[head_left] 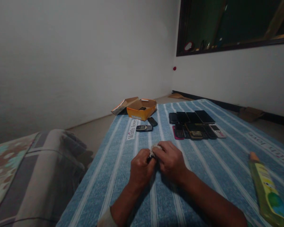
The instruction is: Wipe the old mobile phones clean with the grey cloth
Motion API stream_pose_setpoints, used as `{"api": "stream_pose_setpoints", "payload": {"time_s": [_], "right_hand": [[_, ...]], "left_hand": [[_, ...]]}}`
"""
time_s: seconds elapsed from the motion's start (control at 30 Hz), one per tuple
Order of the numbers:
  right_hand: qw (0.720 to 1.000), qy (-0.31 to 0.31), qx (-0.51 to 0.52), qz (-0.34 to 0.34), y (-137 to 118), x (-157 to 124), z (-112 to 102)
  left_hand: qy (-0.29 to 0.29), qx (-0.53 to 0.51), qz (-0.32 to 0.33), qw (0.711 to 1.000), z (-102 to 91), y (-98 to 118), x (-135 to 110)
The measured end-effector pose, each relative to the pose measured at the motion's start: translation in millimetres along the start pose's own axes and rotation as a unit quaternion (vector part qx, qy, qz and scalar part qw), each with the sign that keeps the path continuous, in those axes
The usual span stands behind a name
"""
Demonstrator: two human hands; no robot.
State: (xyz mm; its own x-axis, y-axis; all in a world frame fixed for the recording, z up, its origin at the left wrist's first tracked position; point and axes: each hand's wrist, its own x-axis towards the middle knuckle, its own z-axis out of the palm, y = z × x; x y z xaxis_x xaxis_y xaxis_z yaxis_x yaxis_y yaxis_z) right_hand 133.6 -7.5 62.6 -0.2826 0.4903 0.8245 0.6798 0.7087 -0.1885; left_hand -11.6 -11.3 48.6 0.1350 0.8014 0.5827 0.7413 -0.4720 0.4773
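In front of me my left hand [142, 167] is closed around a small dark object [150, 158], mostly hidden by the fingers, so I cannot tell its kind. My right hand [171, 159] grips a crumpled whitish cloth [155, 147] and presses it against that object. Both hands meet above the blue striped tablecloth [118, 176]. Just beyond them lie a keypad phone [144, 128] and another small dark phone [152, 121]. Farther right, several phones are laid out in two rows, among them a gold-edged phone [195, 131] and a white phone [218, 131].
An open orange cardboard box [137, 113] with its lid [124, 106] folded back stands at the far left, a dark item inside. A bottle of yellowish-green liquid [266, 192] lies at the right. A fabric-covered seat [44, 176] is left of the table.
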Motion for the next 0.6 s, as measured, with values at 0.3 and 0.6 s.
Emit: {"api": "stream_pose_setpoints", "payload": {"time_s": [0.3,0.6], "right_hand": [[0.993,-0.021,-0.120,0.006,18,0,2],[0.995,-0.041,0.018,0.085,20,-7,10]], "left_hand": [[0.013,0.016,0.035,0.999,9.1,3,-1],[0.000,-0.023,-0.014,1.000,-2.6,-1,-2]]}}
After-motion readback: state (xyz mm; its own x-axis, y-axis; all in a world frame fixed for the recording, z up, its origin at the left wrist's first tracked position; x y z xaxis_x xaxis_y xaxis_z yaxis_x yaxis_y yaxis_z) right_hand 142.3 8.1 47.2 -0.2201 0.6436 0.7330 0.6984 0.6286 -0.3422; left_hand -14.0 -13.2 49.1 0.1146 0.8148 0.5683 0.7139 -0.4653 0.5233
